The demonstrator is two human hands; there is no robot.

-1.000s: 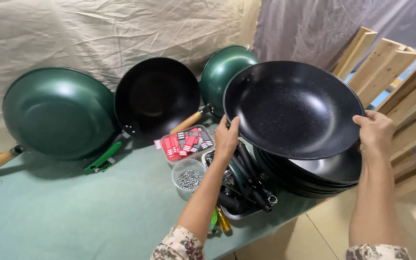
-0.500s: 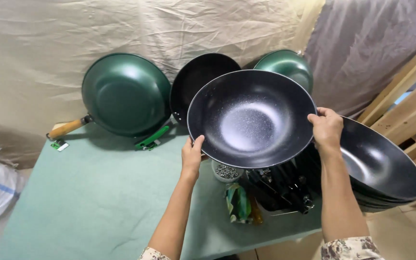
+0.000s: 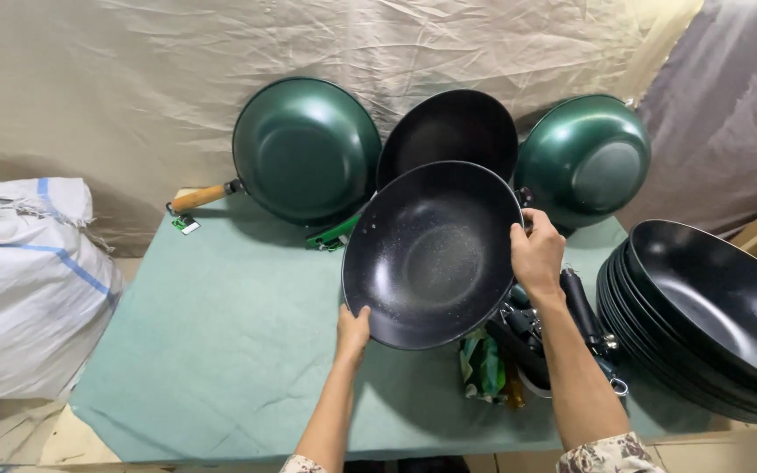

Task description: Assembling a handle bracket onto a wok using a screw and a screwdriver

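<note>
Crumpled beige sheet (image 3: 133, 79) as backdrop, green cloth table (image 3: 221, 350) in front. Black wok (image 3: 431, 254) held tilted above table's centre: left hand (image 3: 352, 331) grips lower rim, right hand (image 3: 536, 256) grips right rim. Wok stack (image 3: 711, 315) at rt.

Held wok (image 3: 431, 254) centre above table (image 3: 221, 350); three pans behind; wok stack (image 3: 703, 324) right; sack (image 3: 19, 280) left.
</note>
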